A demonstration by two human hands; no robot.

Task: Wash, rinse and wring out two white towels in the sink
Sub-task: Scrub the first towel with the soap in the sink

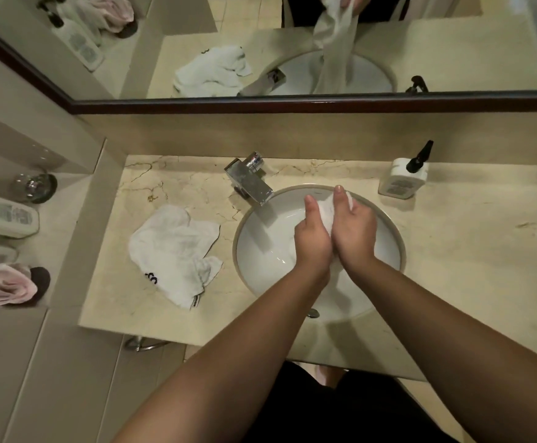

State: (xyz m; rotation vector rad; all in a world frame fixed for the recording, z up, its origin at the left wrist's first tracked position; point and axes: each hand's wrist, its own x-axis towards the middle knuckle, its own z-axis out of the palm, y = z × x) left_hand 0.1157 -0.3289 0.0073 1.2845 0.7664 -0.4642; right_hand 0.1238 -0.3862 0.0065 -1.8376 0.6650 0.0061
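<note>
- While left hand (313,238) & right hand (353,230) both clench one white towel (326,209) over sink (254,247),
- 2nd white towel (173,252) lies crumpled on bench (452,251), left of sink.

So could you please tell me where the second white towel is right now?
In the head view, the second white towel lies crumpled on the marble counter, left of the sink and below the faucet.
</note>
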